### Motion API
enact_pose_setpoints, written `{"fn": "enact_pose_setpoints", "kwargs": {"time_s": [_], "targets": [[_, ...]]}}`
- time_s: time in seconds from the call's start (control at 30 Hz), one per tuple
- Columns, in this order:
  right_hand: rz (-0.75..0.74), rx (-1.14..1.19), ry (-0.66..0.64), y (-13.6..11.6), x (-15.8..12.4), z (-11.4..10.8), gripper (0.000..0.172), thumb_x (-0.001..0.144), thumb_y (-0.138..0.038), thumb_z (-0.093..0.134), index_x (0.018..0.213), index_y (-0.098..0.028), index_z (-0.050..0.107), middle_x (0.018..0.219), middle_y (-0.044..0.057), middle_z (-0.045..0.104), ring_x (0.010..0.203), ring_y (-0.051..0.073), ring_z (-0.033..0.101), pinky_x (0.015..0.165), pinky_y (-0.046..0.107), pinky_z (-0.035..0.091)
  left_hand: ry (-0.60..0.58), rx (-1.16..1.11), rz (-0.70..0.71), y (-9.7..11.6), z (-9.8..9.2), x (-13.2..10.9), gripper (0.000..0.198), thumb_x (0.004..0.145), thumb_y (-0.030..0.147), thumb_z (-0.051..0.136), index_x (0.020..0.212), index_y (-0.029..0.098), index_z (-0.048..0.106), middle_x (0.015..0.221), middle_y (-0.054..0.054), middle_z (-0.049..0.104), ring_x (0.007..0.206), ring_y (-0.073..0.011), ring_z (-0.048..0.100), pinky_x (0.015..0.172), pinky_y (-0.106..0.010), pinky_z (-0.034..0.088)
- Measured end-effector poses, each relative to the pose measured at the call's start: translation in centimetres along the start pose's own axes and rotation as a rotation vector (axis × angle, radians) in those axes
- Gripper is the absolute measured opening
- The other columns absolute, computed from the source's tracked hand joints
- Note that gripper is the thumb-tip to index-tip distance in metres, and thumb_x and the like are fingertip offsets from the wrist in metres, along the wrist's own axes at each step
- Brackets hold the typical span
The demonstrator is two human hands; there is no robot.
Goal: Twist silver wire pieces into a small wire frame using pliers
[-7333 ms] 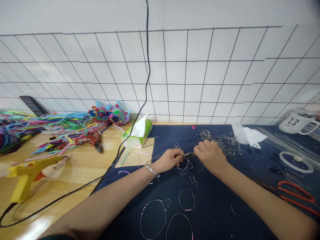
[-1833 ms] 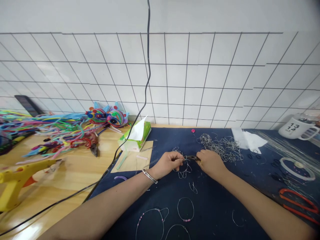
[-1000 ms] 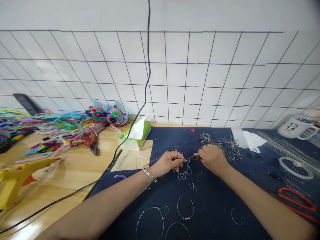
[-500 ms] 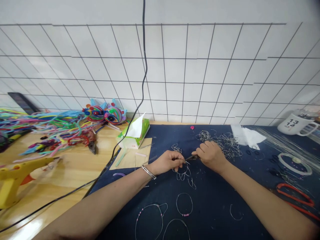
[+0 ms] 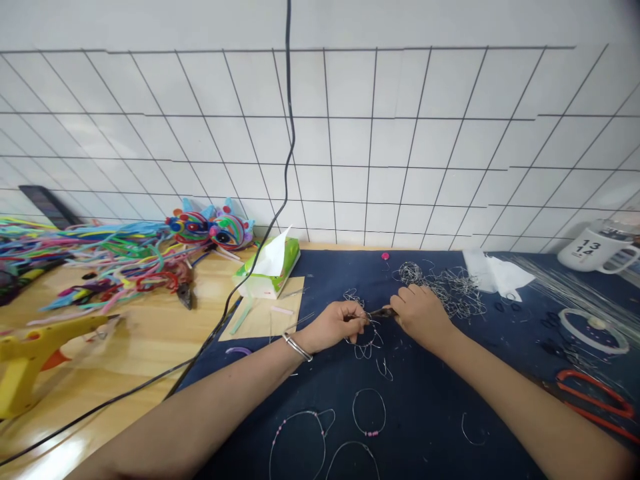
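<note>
In the middle of the head view, my left hand (image 5: 345, 321) pinches a looped wire ring (image 5: 369, 348), which hangs below the fingertips. My right hand (image 5: 419, 308) is closed round a pair of pliers (image 5: 383, 313). Its jaws point left and meet the wire at my left fingertips; the handles are mostly hidden in my fist. Nearer to me lie a small wire ring with pink beads (image 5: 369, 411), a larger beaded wire ring (image 5: 299, 415) and part of another wire ring (image 5: 353, 443). Behind my right hand is a tangled pile of thin wire (image 5: 457, 291).
A tissue box (image 5: 269, 268) stands left of the dark blue cloth (image 5: 425, 407). A yellow glue gun (image 5: 45, 353) and coloured pipe cleaners (image 5: 120, 240) lie further left, with a black cable (image 5: 287, 167) running down. At right are red-handled scissors (image 5: 595, 393) and a white mug (image 5: 595, 249).
The pliers show more beside my right hand, and their jaws now meet the wire at my left fingertips. The wire ring has shifted slightly; my left hand stays nearly in place.
</note>
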State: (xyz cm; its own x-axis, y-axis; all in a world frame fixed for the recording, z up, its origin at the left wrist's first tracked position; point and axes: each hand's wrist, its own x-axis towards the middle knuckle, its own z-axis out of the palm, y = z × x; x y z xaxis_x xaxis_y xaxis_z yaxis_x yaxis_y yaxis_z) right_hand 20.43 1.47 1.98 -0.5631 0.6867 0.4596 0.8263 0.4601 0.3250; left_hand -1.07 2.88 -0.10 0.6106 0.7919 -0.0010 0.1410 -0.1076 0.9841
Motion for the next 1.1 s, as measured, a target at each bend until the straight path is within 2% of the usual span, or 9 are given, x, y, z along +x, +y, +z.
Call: {"fn": "enact_pose_setpoints", "kwargs": {"time_s": [0.27, 0.67, 0.87, 1.1], "targets": [[0.039, -0.018, -0.096, -0.4, 0.1, -1.4, 0.006, 0.073, -0.018, 0.047, 0.069, -0.017, 0.051, 0.068, 0.005, 0.046, 0.072, 0.017, 0.035, 0.066, 0.029, 0.02, 0.041, -0.024, 0.03, -0.1, 0.0, 0.0, 0.012, 0.074, 0.025, 0.051, 0.072, 0.013, 0.05, 0.064, 0.001, 0.054, 0.047, -0.0051, 0.05, 0.046, -0.016, 0.038], [0.114, -0.094, -0.122, -1.8, 0.4, -3.9, 0.01, 0.076, -0.016, 0.041, 0.069, -0.017, 0.049, 0.068, 0.006, 0.045, 0.072, 0.018, 0.034, 0.065, 0.031, 0.021, 0.161, 0.035, 0.103, -0.1, 0.3, -0.2, 0.011, 0.077, 0.025, 0.048, 0.074, 0.014, 0.048, 0.062, 0.002, 0.052, 0.049, -0.0057, 0.05, 0.049, -0.018, 0.039], [0.138, -0.125, -0.097, -2.1, 0.4, -3.7, 0.01, 0.074, -0.014, 0.042, 0.068, -0.016, 0.049, 0.068, 0.007, 0.045, 0.071, 0.018, 0.034, 0.064, 0.032, 0.02, 0.245, 0.112, 0.106, -0.3, 0.4, -0.2, 0.012, 0.077, 0.025, 0.046, 0.074, 0.014, 0.049, 0.062, 0.001, 0.053, 0.05, -0.0067, 0.051, 0.049, -0.018, 0.038], [0.156, -0.126, -0.079, -2.1, 0.3, -3.0, 0.012, 0.074, -0.013, 0.042, 0.066, -0.016, 0.049, 0.065, 0.006, 0.044, 0.069, 0.018, 0.034, 0.063, 0.031, 0.02, 0.26, 0.085, 0.097, -0.1, 0.5, -0.3, 0.01, 0.075, 0.024, 0.047, 0.073, 0.014, 0.049, 0.063, 0.002, 0.054, 0.05, -0.0066, 0.051, 0.049, -0.017, 0.039]]}}
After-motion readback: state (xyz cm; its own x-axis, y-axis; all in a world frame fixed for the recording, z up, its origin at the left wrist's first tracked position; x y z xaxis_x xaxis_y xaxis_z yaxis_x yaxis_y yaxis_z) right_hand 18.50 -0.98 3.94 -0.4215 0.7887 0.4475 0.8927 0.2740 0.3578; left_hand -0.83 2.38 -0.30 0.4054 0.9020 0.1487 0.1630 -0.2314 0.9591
